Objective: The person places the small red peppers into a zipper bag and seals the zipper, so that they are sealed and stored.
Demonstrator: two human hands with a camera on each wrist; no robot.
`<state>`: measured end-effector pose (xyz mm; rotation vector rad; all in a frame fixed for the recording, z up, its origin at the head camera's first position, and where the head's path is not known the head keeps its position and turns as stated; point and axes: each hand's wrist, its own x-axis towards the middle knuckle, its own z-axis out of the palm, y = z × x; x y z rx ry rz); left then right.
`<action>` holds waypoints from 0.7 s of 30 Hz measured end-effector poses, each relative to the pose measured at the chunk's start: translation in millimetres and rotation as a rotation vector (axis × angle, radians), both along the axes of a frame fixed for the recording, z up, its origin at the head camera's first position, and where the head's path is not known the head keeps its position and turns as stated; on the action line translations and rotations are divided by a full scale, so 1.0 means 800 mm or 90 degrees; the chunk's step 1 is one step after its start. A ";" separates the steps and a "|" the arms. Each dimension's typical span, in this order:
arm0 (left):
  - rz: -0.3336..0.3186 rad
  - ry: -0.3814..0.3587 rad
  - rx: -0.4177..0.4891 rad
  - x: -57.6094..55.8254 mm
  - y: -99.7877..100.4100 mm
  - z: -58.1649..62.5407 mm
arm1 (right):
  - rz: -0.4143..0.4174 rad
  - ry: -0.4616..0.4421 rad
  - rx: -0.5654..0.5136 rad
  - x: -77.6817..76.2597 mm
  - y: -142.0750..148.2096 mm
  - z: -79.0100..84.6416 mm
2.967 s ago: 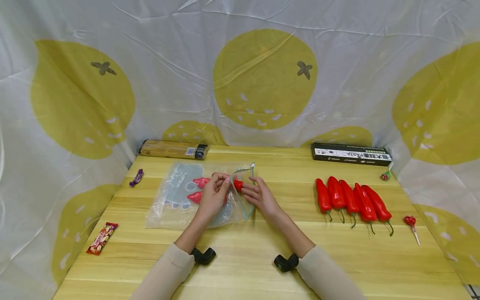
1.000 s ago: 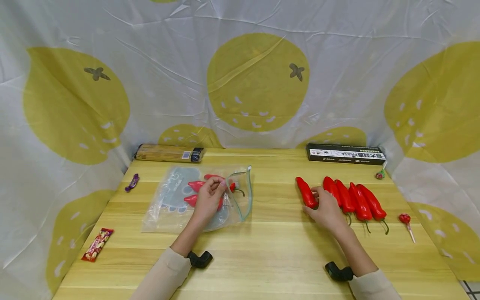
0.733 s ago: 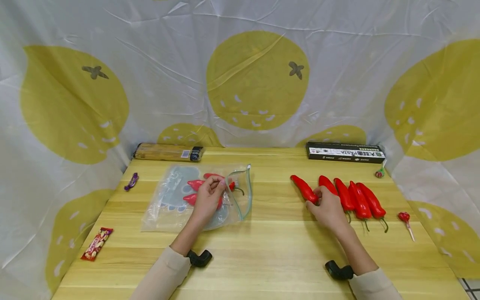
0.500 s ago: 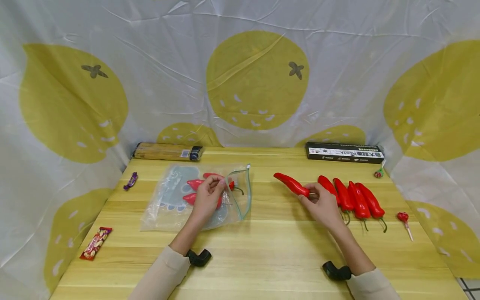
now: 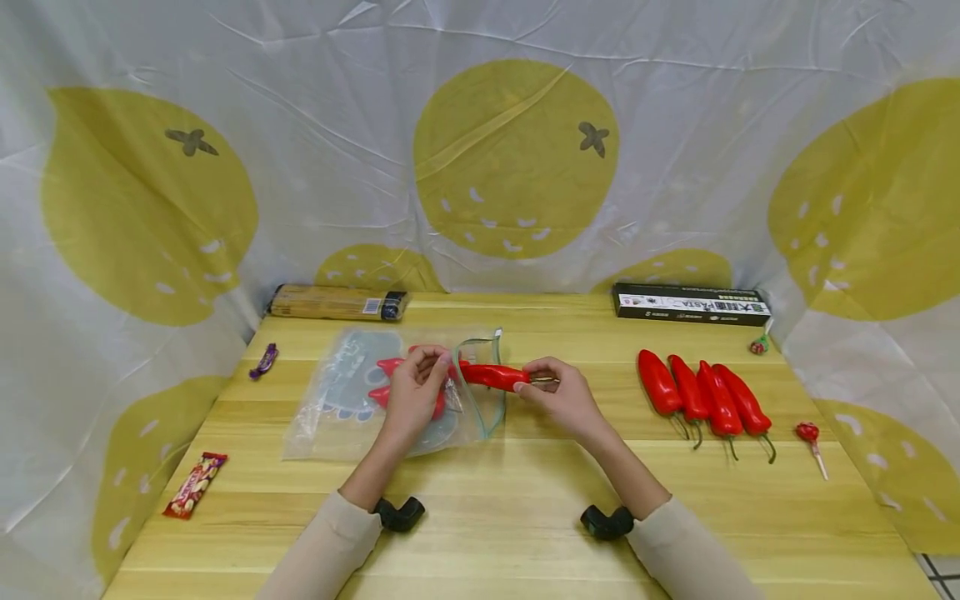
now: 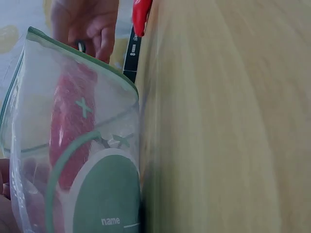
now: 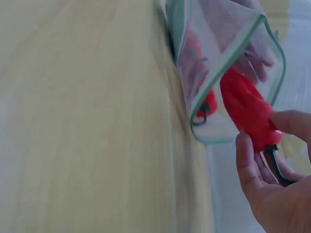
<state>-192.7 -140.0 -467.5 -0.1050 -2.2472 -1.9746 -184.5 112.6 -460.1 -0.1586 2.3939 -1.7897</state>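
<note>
A red pepper [image 5: 495,377] has crossed the table since half a second earlier, from near the row at right to the mouth of a clear zip bag [image 5: 318,429], its tip now within the green-edged opening. The right hand [image 5: 564,398] grasps it at the stem end, thumb opposite fingers; the left hand [image 5: 412,392] pinches the bag's plastic near the mouth. Other red peppers [image 5: 381,397] lie inside the bag, one with its stem close to the opening, near the incoming pepper's path. Four loose peppers [image 5: 718,400] rest side by side at right, near a red lollipop [image 5: 807,432]. A green-wrapped lollipop [image 5: 759,344] sits by a black pasta box [image 5: 690,305]; a long clear-wrapped package [image 5: 330,302] lies at back left, with a purple-wrapped candy [image 5: 263,362] and a red snack bar [image 5: 196,486] along the left side. Pale cloth [image 5: 345,167] printed with yellow fruit surrounds the wood-grain table [image 5: 510,517]; floor tiles [image 5: 942,575] show at lower right.
</note>
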 end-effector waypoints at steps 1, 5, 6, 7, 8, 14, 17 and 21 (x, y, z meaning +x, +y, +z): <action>0.001 0.000 0.000 0.000 0.000 0.001 | 0.005 -0.006 -0.012 -0.002 -0.008 -0.001; 0.001 0.000 0.002 0.000 -0.001 0.004 | 0.023 -0.030 -0.048 -0.009 -0.034 -0.006; 0.002 -0.006 0.000 0.000 -0.001 0.005 | 0.024 -0.033 -0.055 -0.011 -0.040 -0.007; 0.002 -0.013 0.000 0.000 -0.001 0.008 | 0.024 -0.035 -0.060 -0.013 -0.045 -0.009; 0.002 -0.009 0.002 0.001 -0.001 0.009 | 0.025 -0.034 -0.065 -0.014 -0.049 -0.011; 0.008 0.022 0.009 0.003 0.000 0.010 | 0.025 -0.017 -0.079 -0.022 -0.072 -0.020; 0.010 0.006 0.003 0.008 0.002 0.022 | 0.034 -0.026 -0.082 -0.020 -0.079 -0.018; 0.007 -0.009 -0.003 0.018 0.004 0.041 | 0.043 -0.039 -0.060 -0.016 -0.080 -0.018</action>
